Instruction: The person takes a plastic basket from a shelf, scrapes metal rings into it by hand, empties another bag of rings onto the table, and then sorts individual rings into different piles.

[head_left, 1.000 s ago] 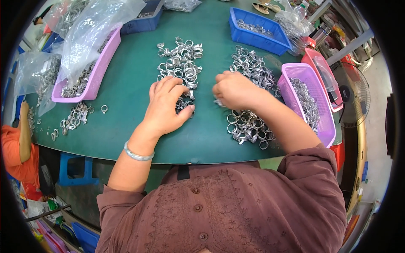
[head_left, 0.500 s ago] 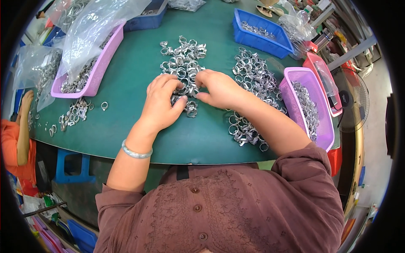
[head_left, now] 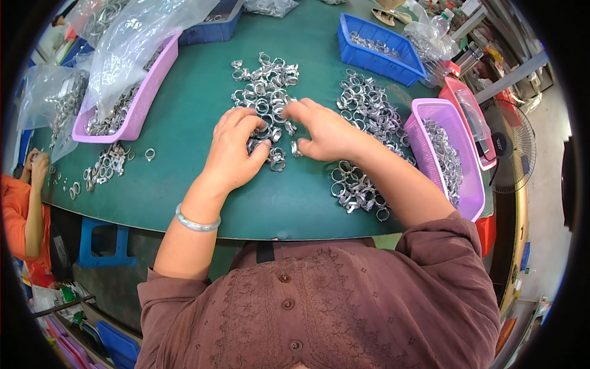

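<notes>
A pile of silvery metal rings (head_left: pixel 265 92) lies on the green table in front of me. My left hand (head_left: pixel 233 147) rests at the pile's left side, its fingers bent over the rings and the thumb held apart. Across the pile is my right hand (head_left: pixel 332 132), with thumb and fingers spread; its index fingertip touches the pile's right edge. A single ring (head_left: pixel 295 148) lies against the right thumb tip. Neither hand visibly grips a ring. Beside my right forearm spreads a larger heap of rings (head_left: pixel 372 111), partly hidden under the arm.
Ring-filled pink-purple baskets stand at left (head_left: pixel 132 129) and right (head_left: pixel 476 194). A blue bin (head_left: pixel 384 66) with rings sits far right. Plastic bags (head_left: pixel 132 49) cover part of the left basket. Loose rings (head_left: pixel 109 165) lie at left, near another person's hands (head_left: pixel 38 165). A fan (head_left: pixel 507 144) stands at right.
My right hand's thumb has moved slightly away from the pile, and one ring now sits apart beside it. My left hand stays almost still. The other person's hands have shifted lower.
</notes>
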Demonstrator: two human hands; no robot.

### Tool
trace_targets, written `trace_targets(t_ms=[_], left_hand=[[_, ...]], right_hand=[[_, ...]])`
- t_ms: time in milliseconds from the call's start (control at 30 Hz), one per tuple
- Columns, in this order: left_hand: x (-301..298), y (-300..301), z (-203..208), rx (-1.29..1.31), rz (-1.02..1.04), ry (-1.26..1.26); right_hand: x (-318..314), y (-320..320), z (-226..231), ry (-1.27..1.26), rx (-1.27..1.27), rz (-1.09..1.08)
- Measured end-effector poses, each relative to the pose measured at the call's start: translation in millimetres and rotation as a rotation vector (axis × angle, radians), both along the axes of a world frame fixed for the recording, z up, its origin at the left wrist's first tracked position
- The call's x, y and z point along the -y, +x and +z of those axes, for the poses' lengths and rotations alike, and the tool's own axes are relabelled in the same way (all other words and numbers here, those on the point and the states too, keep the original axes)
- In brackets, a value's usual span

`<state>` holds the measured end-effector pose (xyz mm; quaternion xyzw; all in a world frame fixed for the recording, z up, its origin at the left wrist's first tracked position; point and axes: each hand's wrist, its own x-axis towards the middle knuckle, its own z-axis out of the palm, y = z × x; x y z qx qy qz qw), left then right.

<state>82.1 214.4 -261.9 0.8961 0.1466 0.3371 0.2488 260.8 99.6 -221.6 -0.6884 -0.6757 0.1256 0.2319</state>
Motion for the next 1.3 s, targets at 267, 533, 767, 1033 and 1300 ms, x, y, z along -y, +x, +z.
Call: trace_targets(t_ms=[267,533,767,1033,1300], left_hand=[[0,1,2,-0.004,-0.007,-0.008],[-1,1,1,0.016,-0.009,-0.018],[-2,-1,3,0.007,-0.019,-0.041],[-2,-5,8,-0.098,-0.058,-0.043],[-2,-6,5,-0.105,-0.048,-0.061]], right_hand=[[5,5,-1,-0.142,0.093,0.167],[17,-5,5,-0.071,0.106,0.249],[34,16,21,-0.348,0.495,0.232],[20,-22,37,-0.234,0.338,0.112],[11,-38,-3,-0.091,0.165,0.066]])
